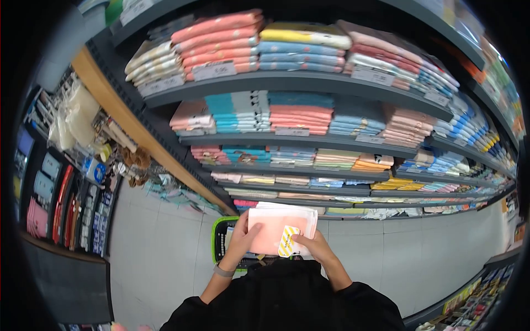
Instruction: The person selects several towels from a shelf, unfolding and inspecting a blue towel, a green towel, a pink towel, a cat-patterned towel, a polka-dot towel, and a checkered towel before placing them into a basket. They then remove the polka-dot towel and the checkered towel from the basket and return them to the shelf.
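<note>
A folded pink and white towel [268,234] is between my two hands, in front of my body. My left hand [243,240] grips its left side, thumb on top. On the right side my right hand [313,244] holds it, with the thumb by a yellow-and-white striped label [288,241]. Several white layers show along the towel's far edge. Below and to the left sits a green-rimmed basket [217,243], partly hidden by the towel and my left arm; its contents are hard to make out.
Shelves [298,81] of folded towels with price tags curve across the front and right. A wooden post [149,129] stands at their left end, beside hanging goods [77,113]. Another display [475,298] is at the lower right. Grey tiled floor [381,245] lies between.
</note>
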A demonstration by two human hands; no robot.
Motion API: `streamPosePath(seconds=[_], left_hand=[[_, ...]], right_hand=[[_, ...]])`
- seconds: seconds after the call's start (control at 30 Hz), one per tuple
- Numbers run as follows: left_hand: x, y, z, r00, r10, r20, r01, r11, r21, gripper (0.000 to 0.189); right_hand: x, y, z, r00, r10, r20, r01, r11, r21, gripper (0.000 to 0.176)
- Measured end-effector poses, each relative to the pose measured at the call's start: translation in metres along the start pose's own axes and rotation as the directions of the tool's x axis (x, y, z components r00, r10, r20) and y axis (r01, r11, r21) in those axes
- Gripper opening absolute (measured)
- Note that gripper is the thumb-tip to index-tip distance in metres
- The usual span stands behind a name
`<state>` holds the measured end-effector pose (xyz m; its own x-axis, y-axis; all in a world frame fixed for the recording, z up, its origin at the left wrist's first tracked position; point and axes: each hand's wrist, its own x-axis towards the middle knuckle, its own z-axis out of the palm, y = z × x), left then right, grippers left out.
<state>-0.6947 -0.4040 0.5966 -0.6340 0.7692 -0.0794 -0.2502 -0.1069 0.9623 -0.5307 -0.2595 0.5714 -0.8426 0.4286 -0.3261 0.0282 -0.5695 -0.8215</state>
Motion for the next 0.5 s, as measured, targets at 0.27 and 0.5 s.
streamPosePath(seconds=[0.27,0.5], left_hand=[[-0.045,-0.061,0.002,0.998,-0.038,-0.051,0.039,0.999,0.024,0.028],[-0.041,-0.041,-0.015,0.97,0.082,0.228,-0.139,0.959,0.248,0.04]], right_hand=[[-0.03,0.017,-0.008,0.989,0.145,-0.037,-0.15,0.95,-0.274,0.032],[-0.039,0.021,-0.001,0.976,0.153,-0.155,-0.18,0.967,-0.18,0.038]])
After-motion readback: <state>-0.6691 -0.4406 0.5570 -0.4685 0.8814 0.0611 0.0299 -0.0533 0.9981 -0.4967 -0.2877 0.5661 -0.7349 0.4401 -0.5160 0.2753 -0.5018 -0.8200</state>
